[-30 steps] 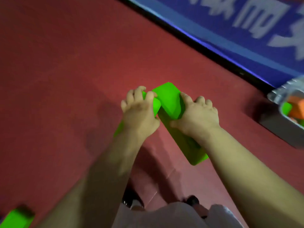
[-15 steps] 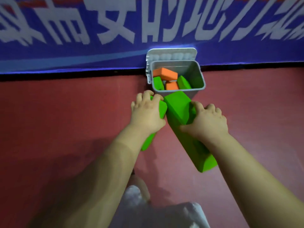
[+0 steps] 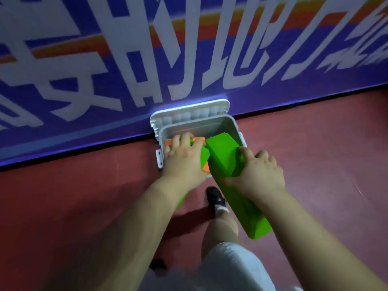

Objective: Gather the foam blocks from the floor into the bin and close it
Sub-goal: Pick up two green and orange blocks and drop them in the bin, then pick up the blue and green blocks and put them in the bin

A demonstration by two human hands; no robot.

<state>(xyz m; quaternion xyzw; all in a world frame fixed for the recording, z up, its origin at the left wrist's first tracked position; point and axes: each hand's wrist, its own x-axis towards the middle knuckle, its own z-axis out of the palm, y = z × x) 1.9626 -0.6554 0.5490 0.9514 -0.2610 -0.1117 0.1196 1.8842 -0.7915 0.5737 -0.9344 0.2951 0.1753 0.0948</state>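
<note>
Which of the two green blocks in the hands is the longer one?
The block gripped by the right hand; it reaches back past the wrist, unlike the left hand's block.

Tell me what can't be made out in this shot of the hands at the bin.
- Bin contents, head view: the left hand, right hand and both green blocks cover most of the inside; only bits of an orange block show.
- Left hand's green block: mostly hidden under that hand and forearm.
- Banner lettering: blurred and cut off by the frame edges.
</note>
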